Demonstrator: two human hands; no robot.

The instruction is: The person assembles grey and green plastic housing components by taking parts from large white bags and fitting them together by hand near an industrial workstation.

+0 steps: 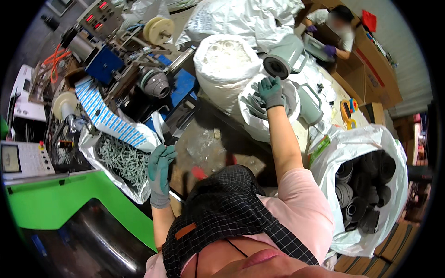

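Observation:
My right hand (270,92), in a grey and green glove, reaches over the mouth of a white sack (256,128) holding grey curved plastic parts (252,104). Its fingers are stretched out and somewhat apart, with nothing visible in them. Close by its fingertips lies a grey jug-like housing (282,53) with a dark round end. A second grey housing with a handle (309,104) is to the right of the sack. Gloved alike, my left hand (160,173) hangs open beside a white sack (90,150) of small grey plastic pieces (121,160); it appears to hold nothing.
A larger sack (213,85) of whitish rings stands behind. Machinery with a blue block (99,67) fills the far left. At right are a sack (320,185) of dark cylindrical parts and yellow-handled scissors (346,115). Another person (340,30) works by a cardboard box (375,78).

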